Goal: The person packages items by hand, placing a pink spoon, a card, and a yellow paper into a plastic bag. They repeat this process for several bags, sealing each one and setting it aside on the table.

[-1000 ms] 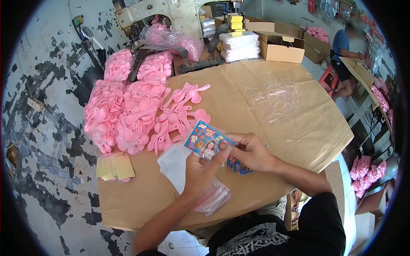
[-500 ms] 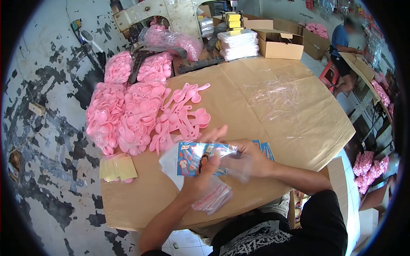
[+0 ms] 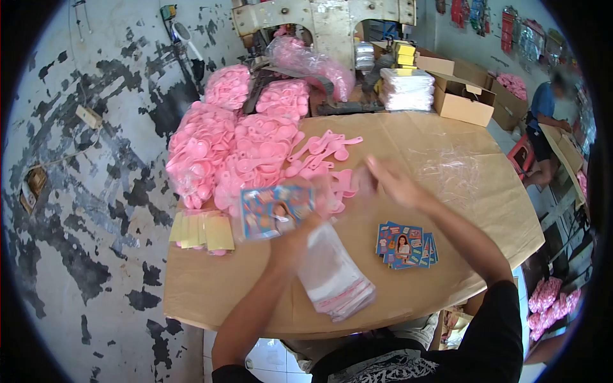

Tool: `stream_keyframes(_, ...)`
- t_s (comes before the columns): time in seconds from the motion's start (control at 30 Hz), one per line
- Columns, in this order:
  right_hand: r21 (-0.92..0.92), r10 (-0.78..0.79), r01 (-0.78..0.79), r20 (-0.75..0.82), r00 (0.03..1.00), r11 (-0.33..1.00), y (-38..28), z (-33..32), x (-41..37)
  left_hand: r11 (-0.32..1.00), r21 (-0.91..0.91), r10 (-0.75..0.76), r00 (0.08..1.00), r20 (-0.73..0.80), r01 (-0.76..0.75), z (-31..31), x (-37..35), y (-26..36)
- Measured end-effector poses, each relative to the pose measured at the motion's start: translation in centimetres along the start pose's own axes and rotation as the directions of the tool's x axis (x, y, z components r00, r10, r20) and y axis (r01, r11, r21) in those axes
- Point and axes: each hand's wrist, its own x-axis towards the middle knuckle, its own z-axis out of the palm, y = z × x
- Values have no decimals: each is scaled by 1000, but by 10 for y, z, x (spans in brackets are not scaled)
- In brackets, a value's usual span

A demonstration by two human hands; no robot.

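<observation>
My left hand (image 3: 299,235) is closed on a blue printed card (image 3: 265,207), which appears to be in a clear plastic bag. Both are blurred by motion over the left half of the table. Just to the right of the loose pink measuring spoons (image 3: 341,148), my right hand (image 3: 401,184) is raised, its fingers smeared by motion; I cannot tell if it holds anything. Below the left hand lies a stack of clear plastic bags (image 3: 335,271) with reddish strips at their ends. A small fanned pile of the blue cards (image 3: 405,246) rests under my right forearm.
Large bags of pink spoons (image 3: 255,140) are heaped at the back left, with pale yellow cards (image 3: 203,231) in front. Thin clear plastic scraps (image 3: 447,167) lie at the right. Behind stand wrapped plastic stacks (image 3: 408,90) and a cardboard box (image 3: 465,102). A person (image 3: 543,118) sits far right.
My left hand has carried the card leftward, away from my right hand. The right hand has let go of the card and moved up toward the spoons. The view has shifted, uncovering the card pile.
</observation>
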Motion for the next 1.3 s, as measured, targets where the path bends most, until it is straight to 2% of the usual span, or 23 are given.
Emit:
stream_keyframes(0.03, -238, 6, -26, -86, 996, 971, 16, -12, 29, 1000, 20, 11, 998, -57, -10, -10, 14, 3)
stream_keyframes(0.07, -436, -152, 82, -129, 980, 896, 44, -24, 56, 999, 40, 28, 993, -111, -24, -19, 25, 4)
stream_keyframes(0.1, -620, -317, 167, -139, 938, 767, 77, -35, 80, 999, 39, -6, 993, -115, 11, -29, 31, 0)
stream_keyframes(0.17, -734, -298, 156, -66, 952, 661, 147, -54, 123, 996, 36, -72, 990, -121, 77, -45, 41, -5)
stream_keyframes(0.2, -786, -287, 152, -34, 957, 599, 163, -60, 138, 987, 90, -114, 978, -175, 131, -44, 36, 2)
stream_keyframes(0.3, -783, -177, 135, 33, 984, 607, 171, -44, 153, 984, 176, -11, 996, -89, 27, -39, 40, 6)
stream_keyframes(0.33, -708, -25, 30, 17, 1000, 705, 151, -35, 149, 981, 188, -30, 998, -60, 41, -37, 40, 11)
stream_keyframes(0.43, -624, 180, 26, 266, 947, 781, 108, -23, 128, 981, 170, -84, 995, -53, 92, -34, 39, 13)
stream_keyframes(0.53, -420, -142, 175, 109, 984, 890, 101, -4, 93, 973, 150, -170, 984, -47, 175, -36, 38, 7)
stream_keyframes(0.63, -535, 0, 81, 150, 989, 841, 82, -4, 72, 977, 105, -192, 981, 42, 187, -34, 39, 5)
stream_keyframes(0.67, -531, 14, 54, 122, 992, 846, 82, -8, 66, 979, 142, -149, 988, 33, 143, -33, 39, 2)
stream_keyframes(0.77, -507, 31, -11, 30, 999, 862, 71, -15, 63, 995, 86, -48, 998, 36, 45, -28, 36, 2)
stream_keyframes(0.83, -511, 55, -64, -32, 998, 857, 43, -28, 52, 999, 16, -31, 1000, 3, 31, -31, 36, -3)
stream_keyframes(0.93, -448, 248, -205, 39, 968, 870, 4, -41, 34, 999, -23, -23, 999, 24, 23, -44, 41, -11)
stream_keyframes(1.03, -332, -20, 61, 124, 992, 941, 15, -41, 26, 999, -53, -4, 1000, 29, 6, -42, 43, -7)
stream_keyframes(1.2, -145, -25, 46, 143, 989, 988, -30, -30, 18, 978, -204, 47, 998, 30, -40, -43, 46, -3)
stream_keyframes(1.27, -87, -42, 55, 138, 989, 995, -40, -21, 15, 969, -238, 64, 998, 12, -60, -42, 45, -5)
stream_keyframes(1.3, -80, -52, 62, 127, 991, 995, -45, -14, 12, 981, -190, 58, 997, 48, -48, -47, 44, -11)
